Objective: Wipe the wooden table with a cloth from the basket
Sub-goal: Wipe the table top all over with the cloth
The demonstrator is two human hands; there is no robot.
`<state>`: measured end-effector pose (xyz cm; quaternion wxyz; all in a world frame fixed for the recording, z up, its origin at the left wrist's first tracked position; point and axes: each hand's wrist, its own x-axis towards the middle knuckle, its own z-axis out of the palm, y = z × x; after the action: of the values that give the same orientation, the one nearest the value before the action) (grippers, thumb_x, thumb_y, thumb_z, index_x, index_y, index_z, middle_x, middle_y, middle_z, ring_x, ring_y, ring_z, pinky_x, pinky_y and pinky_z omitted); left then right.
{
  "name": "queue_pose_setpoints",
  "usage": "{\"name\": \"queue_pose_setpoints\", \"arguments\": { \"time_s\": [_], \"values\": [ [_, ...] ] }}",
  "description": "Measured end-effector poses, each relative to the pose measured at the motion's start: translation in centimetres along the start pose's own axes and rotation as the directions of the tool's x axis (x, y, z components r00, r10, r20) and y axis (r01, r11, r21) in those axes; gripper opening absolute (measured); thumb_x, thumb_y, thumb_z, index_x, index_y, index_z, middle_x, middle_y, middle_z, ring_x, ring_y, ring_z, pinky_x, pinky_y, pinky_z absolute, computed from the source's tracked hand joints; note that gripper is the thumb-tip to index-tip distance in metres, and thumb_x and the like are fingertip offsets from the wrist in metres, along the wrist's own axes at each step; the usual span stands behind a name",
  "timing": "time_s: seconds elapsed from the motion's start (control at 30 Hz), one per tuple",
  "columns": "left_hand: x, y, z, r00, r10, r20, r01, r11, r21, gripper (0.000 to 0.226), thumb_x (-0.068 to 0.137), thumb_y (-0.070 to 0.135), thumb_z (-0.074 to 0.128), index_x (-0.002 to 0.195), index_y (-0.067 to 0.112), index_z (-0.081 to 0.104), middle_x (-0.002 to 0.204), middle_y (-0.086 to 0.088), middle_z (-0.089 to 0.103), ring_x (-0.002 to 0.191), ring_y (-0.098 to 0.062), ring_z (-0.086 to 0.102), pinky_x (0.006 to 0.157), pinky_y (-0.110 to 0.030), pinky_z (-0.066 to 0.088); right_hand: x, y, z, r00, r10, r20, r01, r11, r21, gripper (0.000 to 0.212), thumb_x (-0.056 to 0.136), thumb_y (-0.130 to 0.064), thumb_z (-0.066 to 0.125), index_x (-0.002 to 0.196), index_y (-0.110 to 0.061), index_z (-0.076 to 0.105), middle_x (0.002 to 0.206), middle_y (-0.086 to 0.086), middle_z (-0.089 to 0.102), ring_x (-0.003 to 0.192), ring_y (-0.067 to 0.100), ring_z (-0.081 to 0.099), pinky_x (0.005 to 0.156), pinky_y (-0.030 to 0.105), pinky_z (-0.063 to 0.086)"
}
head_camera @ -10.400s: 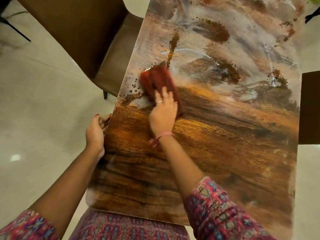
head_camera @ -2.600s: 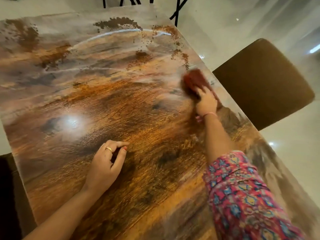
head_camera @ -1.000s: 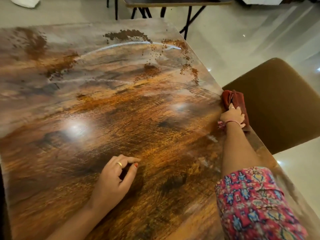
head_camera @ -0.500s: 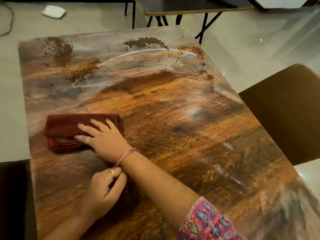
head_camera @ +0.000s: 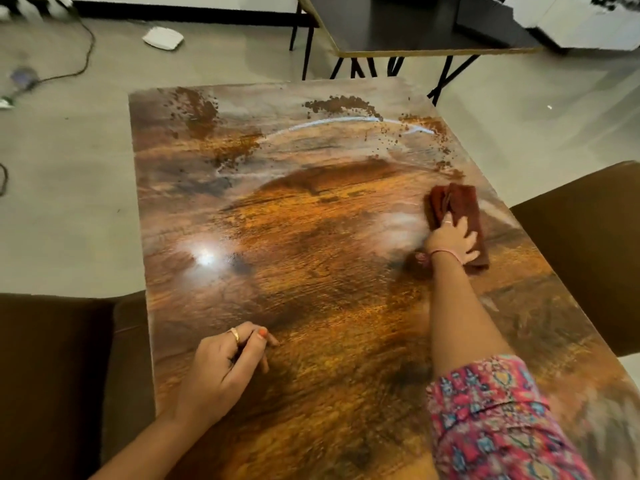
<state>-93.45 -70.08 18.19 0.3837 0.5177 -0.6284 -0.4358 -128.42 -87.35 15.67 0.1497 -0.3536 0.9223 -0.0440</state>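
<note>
The glossy wooden table [head_camera: 311,278] fills the middle of the head view. My right hand [head_camera: 450,239] presses flat on a folded dark red cloth [head_camera: 457,209] near the table's right edge, fingers spread over it. My left hand [head_camera: 228,365] rests on the table at the near left, fingers curled loosely, holding nothing. Brown crumbly dirt [head_camera: 337,105] and a whitish streak lie across the far part of the table. No basket is in view.
A brown chair [head_camera: 588,251] stands at the table's right side and another brown chair [head_camera: 62,375] at its left. A dark table on thin black legs [head_camera: 398,46] stands beyond the far edge. A white flat object [head_camera: 162,38] and cables lie on the floor.
In the last half second my right hand swept the cloth from the table's left side across to its right edge. My left hand stayed resting at the near left.
</note>
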Motion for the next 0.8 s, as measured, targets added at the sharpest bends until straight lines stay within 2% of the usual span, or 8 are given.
{"name": "queue_pose_setpoints", "arguments": {
  "time_s": [0.07,0.13,0.23,0.3,0.43,0.53,0.63,0.8],
  "values": [
    [-0.6,0.0,-0.4,1.0,-0.014,0.006,0.014,1.0,-0.02,0.032,0.089,0.046,0.04,0.083,0.029,0.066,0.062,0.006,0.065,0.054,-0.015,0.059,0.049,-0.032,0.045,-3.4,-3.1,1.5,0.999,-0.046,0.001,0.046,0.999,0.009,0.049,0.101,-0.023,0.029,0.149,-0.034,0.022,0.16,-0.005,0.005,0.146,0.029,0.002,0.114,0.057,0.005],
    [-1.2,0.2,-0.8,1.0,-0.009,0.013,0.009,0.999,-0.043,0.031,0.09,0.046,0.039,0.084,0.031,0.066,0.062,0.006,0.065,0.052,-0.016,0.058,0.048,-0.033,0.045,-8.1,-6.6,3.6,0.974,-0.227,0.011,0.227,0.974,-0.016,0.048,0.101,-0.022,0.027,0.147,-0.035,0.026,0.16,-0.005,0.007,0.146,0.029,0.004,0.113,0.056,0.007],
    [-1.9,1.0,-1.6,1.0,-0.017,0.015,0.018,0.997,-0.076,0.031,0.09,0.044,0.041,0.077,0.031,0.066,0.059,0.004,0.062,0.05,-0.013,0.055,0.047,-0.026,0.042,-16.7,-11.4,6.9,0.845,-0.531,0.07,0.534,0.844,-0.052,0.046,0.101,-0.022,0.025,0.146,-0.034,0.029,0.16,-0.005,0.009,0.146,0.028,0.005,0.113,0.056,0.006],
    [-2.3,1.1,-2.5,0.999,-0.039,-0.002,0.038,0.993,-0.107,0.033,0.092,0.037,0.044,0.069,0.025,0.064,0.055,0.004,0.057,0.049,-0.007,0.05,0.048,-0.02,0.037,-22.3,-13.7,8.8,0.762,-0.638,0.109,0.645,0.763,-0.047,0.045,0.101,-0.023,0.026,0.145,-0.034,0.032,0.16,-0.004,0.01,0.146,0.028,0.004,0.113,0.056,0.004],
    [-3.1,0.3,-6.5,0.979,-0.16,-0.123,0.131,0.967,-0.219,0.037,0.092,0.029,0.047,0.057,0.026,0.06,0.049,0.009,0.054,0.046,-0.003,0.043,0.044,-0.016,0.032,-29.7,-16.8,10.9,0.641,-0.727,0.247,0.748,0.663,0.01,0.046,0.101,-0.019,0.029,0.144,-0.034,0.032,0.159,-0.006,0.011,0.146,0.028,0.002,0.114,0.058,0.001],
    [-3.8,-0.6,-10.0,0.956,-0.234,-0.177,0.178,0.942,-0.285,0.04,0.099,0.02,0.046,0.06,0.014,0.055,0.047,0.006,0.055,0.046,-0.005,0.047,0.046,-0.018,0.039,-33.1,-17.3,11.4,0.589,-0.736,0.334,0.779,0.627,0.005,0.046,0.101,-0.023,0.03,0.145,-0.036,0.03,0.159,-0.008,0.008,0.146,0.028,0.0,0.113,0.058,-0.001],
    [-3.9,-1.2,-13.8,0.94,-0.294,-0.174,0.226,0.917,-0.328,0.04,0.099,0.021,0.045,0.062,0.01,0.055,0.047,0.004,0.058,0.045,-0.005,0.049,0.049,-0.018,0.042,-36.4,-15.8,12.2,0.609,-0.717,0.339,0.761,0.648,0.003,0.045,0.101,-0.03,0.032,0.145,-0.039,0.03,0.159,-0.011,0.006,0.146,0.025,0.0,0.114,0.057,0.0],
    [-3.6,-1.9,-21.8,0.927,-0.371,-0.045,0.319,0.848,-0.423,0.035,0.098,0.025,0.046,0.07,0.011,0.06,0.05,0.003,0.059,0.045,-0.006,0.051,0.048,-0.02,0.041,-41.3,-13.9,12.9,0.77,-0.594,0.232,0.629,0.768,-0.12,0.053,0.098,-0.016,0.035,0.146,-0.037,0.028,0.159,-0.011,0.006,0.146,0.023,0.003,0.115,0.053,0.006]
  ]
}}
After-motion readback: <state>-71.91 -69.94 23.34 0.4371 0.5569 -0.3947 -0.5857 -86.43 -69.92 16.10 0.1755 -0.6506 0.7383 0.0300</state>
